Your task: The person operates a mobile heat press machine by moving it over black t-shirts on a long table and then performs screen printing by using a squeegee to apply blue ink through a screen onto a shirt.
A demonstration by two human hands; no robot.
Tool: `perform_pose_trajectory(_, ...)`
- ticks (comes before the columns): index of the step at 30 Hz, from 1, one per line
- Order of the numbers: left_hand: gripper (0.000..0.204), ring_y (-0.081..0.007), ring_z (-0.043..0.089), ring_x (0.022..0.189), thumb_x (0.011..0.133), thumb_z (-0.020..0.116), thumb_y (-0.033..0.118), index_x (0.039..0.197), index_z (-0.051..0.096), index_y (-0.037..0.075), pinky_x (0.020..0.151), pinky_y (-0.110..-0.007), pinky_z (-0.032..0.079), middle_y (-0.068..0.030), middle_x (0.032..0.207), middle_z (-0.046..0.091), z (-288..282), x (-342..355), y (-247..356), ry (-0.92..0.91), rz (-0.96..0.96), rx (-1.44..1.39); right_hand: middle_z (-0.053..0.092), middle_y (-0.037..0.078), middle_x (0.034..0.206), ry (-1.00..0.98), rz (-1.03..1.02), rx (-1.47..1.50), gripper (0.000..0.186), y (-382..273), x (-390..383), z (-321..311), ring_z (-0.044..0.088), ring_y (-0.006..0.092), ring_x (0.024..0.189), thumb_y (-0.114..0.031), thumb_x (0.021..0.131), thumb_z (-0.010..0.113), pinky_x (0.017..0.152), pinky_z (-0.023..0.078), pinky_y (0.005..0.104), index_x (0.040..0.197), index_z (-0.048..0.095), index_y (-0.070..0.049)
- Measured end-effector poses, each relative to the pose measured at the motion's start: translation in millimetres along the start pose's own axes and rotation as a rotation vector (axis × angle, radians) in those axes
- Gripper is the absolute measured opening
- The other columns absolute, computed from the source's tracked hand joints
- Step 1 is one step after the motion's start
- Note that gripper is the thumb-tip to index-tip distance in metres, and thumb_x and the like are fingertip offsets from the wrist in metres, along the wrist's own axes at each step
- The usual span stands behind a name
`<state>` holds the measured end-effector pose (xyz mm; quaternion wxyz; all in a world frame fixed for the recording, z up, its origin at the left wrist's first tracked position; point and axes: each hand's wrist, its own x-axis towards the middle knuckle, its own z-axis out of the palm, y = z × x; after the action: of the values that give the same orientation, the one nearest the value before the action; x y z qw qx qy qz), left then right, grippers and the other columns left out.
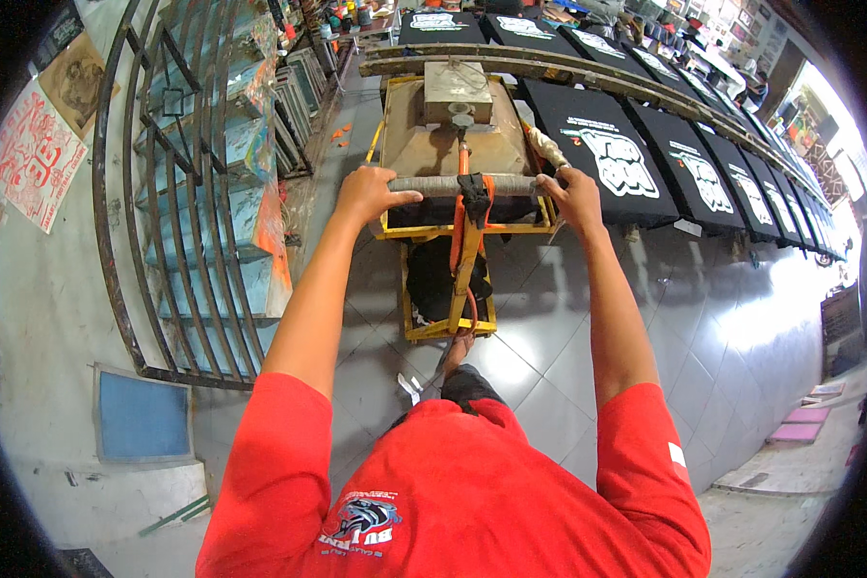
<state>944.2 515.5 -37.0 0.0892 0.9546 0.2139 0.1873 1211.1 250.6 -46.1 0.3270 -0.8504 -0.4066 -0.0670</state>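
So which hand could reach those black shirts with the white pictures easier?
Probably the right hand. It grips the bar's right end, beside the row of black printed shirts. The left hand grips the far end, nearer the rack of screen frames.

The person wore a bright red short-sleeved shirt, its sleeves ending above the elbows and leaving both forearms bare. A small printed emblem in blue, grey and white sat on the cloth near the lower edge, and a white patch showed on the right sleeve. Dark trousers showed beyond the shirt.
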Motion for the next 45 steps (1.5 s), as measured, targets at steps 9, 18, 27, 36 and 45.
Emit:
perform_pose_trajectory(9,0.076,-0.0408,0.065,0.078,0.065,0.066,0.076,0.077,0.069,0.001,0.07,-0.049,0.05,-0.0215,0.077,0.067,4.3,9.4,-1.9,-0.083,-0.001,-0.027,0.068,0.024,0.092,-0.062,-0.055,-0.004,0.065,16.2,-0.3,-7.2,0.066,0.0386,0.088,-0.058,0.074,0.073,0.075,0.051,0.0432,0.098,0.069,0.002)
perform_pose_trajectory(18,0.077,-0.037,0.067,0.081,0.069,0.066,0.075,0.092,0.073,0.001,0.073,-0.045,0.051,-0.0214,0.08,0.068,1.9,10.3,-1.3,-0.148,-0.003,0.01,0.068,0.026,0.103,-0.172,-0.068,-0.007,0.072,8.0,-3.6,-18.8,0.066,0.0373,0.101,-0.055,0.074,0.076,0.086,0.051,0.042,0.113,0.065,0.005)
perform_pose_trajectory(27,0.071,-0.0404,0.065,0.082,0.066,0.07,0.071,0.088,0.072,0.003,0.076,-0.046,0.051,-0.0218,0.083,0.068,-3.0,6.8,1.2,-0.134,-0.033,-0.093,0.068,0.025,0.098,0.034,-0.162,-0.029,0.066,19.2,-13.2,-6.9,0.066,0.0383,0.094,-0.05,0.072,0.079,0.081,0.051,0.0425,0.105,0.066,0.006)
perform_pose_trajectory(36,0.07,-0.0409,0.059,0.075,0.065,0.068,0.072,0.062,0.059,0.002,0.071,-0.048,0.047,-0.0203,0.068,0.061,17.1,-2.2,4.5,0.099,0.122,-0.097,0.06,0.019,0.081,-0.03,-0.138,0.052,0.05,26.3,-12.2,-11.6,0.059,0.0365,0.077,-0.033,0.064,0.085,0.072,0.047,0.041,0.09,0.061,0.003)
perform_pose_trajectory(45,0.06,-0.033,0.059,0.066,0.062,0.076,0.06,0.062,0.053,0.004,0.094,-0.049,0.046,-0.0134,0.063,0.055,13.0,-13.4,18.8,0.074,0.095,-0.126,0.055,0.014,0.08,0.026,-0.216,-0.019,0.06,33.2,-23.3,-10.9,0.056,0.038,0.083,-0.047,0.054,0.085,0.08,0.045,0.0454,0.08,0.058,0.0)
